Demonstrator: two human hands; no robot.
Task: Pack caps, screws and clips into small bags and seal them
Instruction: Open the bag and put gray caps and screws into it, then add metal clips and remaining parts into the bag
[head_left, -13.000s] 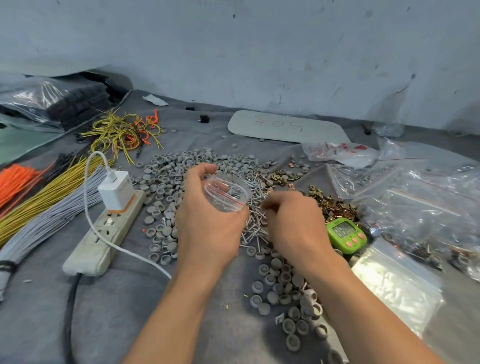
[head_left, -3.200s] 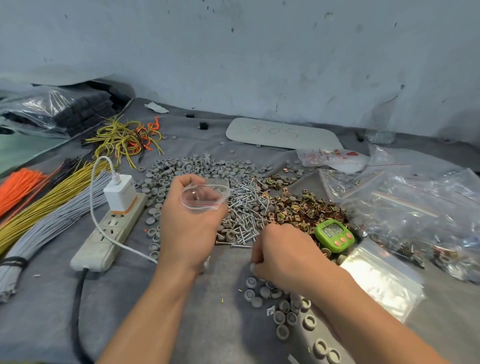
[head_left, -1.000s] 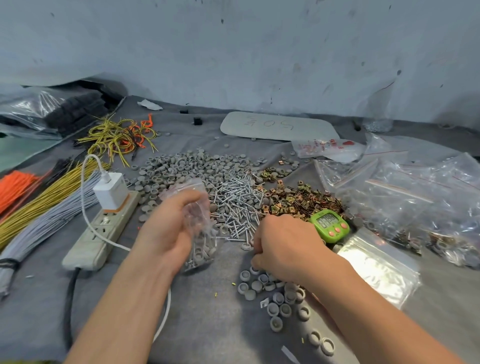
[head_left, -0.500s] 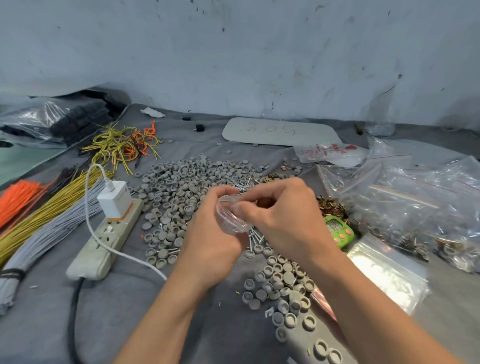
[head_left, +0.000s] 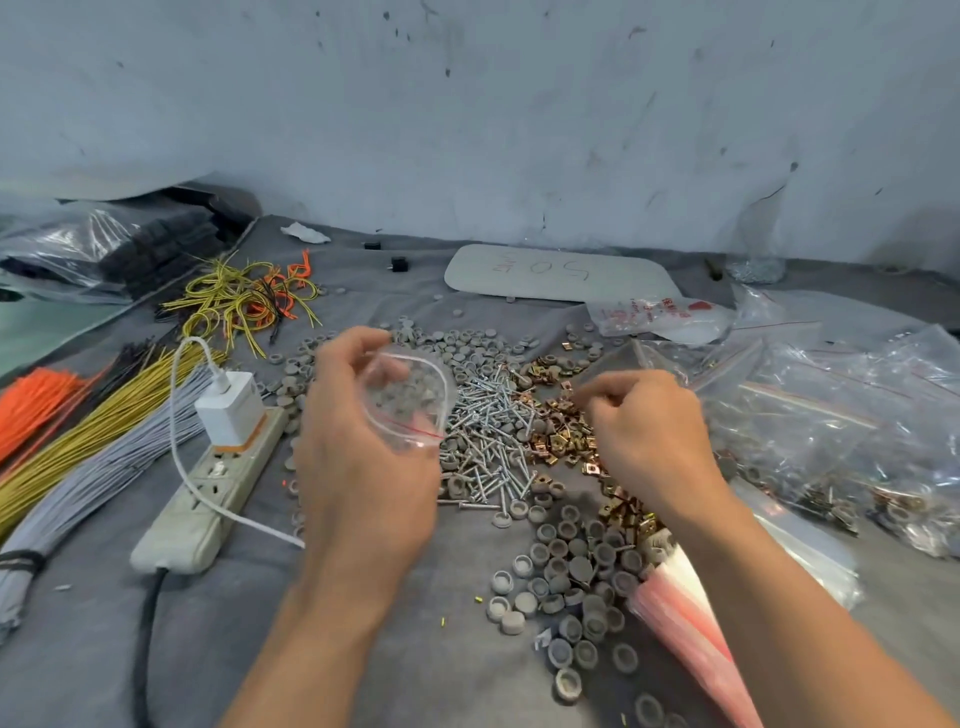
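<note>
My left hand (head_left: 358, 467) grips a small clear zip bag (head_left: 408, 402) with a red seal line, its mouth held open and facing up, grey caps showing inside. My right hand (head_left: 649, 431) hovers over the brass clips (head_left: 563, 441) with its fingers curled together; whether it holds anything I cannot tell. Silver screws (head_left: 488, 431) lie in a pile between my hands. Grey caps (head_left: 571, 577) are heaped in front of my right forearm, and more grey caps (head_left: 467, 345) spread behind the screws.
A power strip with a white charger (head_left: 228, 410) lies at left, beside bundles of grey, yellow and orange wire (head_left: 78, 441). Filled clear bags (head_left: 841, 415) pile up at right. A stack of empty red-edged bags (head_left: 685, 618) sits under my right forearm. A white board (head_left: 561, 273) lies near the wall.
My right hand has drawn away from the bag's mouth and moved right, over the brass clips. My left hand still holds the bag open.
</note>
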